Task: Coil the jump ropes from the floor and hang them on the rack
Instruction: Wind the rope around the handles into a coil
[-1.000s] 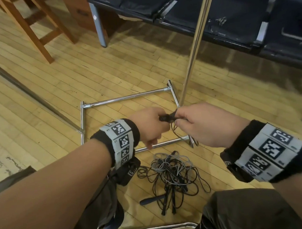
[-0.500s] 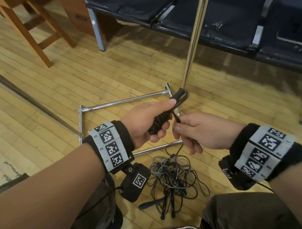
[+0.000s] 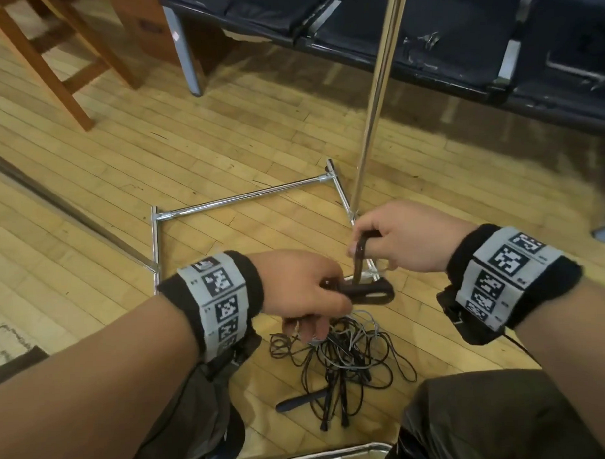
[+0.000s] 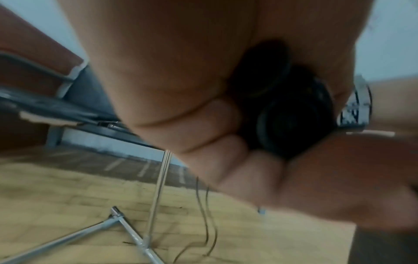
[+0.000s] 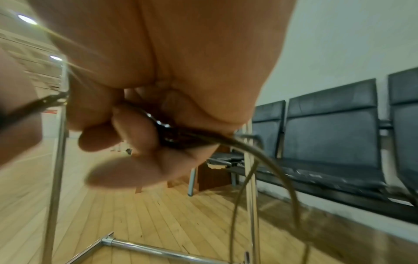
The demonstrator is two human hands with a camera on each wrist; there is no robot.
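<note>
I'm seeing the jump rope handles point(image 3: 368, 294) held up over the wood floor point(image 3: 222, 129), w/ the rest of the jump ropes point(image 3: 346, 358) lying in a tangled pile on the boards just below my hands, between my knees. One more handle point(image 3: 300, 402) is lying at the pile's near-left edge. The chrome rack point(image 3: 245, 197) is standing right behind the pile: base bars flat on the floor, upright pole point(image 3: 375, 99) rising past the right hand. Beyond it a row of dark padded seats point(image 3: 424, 29) is lining the pale wall; a wooden stool point(image 3: 51, 56) is standing far left.

Left hand point(image 3: 306, 287) is gripping the handles, fingers curled tight round them, handle ends poking out toward the right; in the left wrist view the dark handle point(image 4: 287, 116) is filling the closed palm. Right hand point(image 3: 404, 239) is pinching a bent loop of cord point(image 3: 358, 258) btwn thumb and fingers, grip narrow, cord point(image 5: 260, 151) trailing down out of the fist.

Both forearms are reaching fwd and down, hands close together but apart, right one sitting a bit higher and farther out, knuckles up.
</note>
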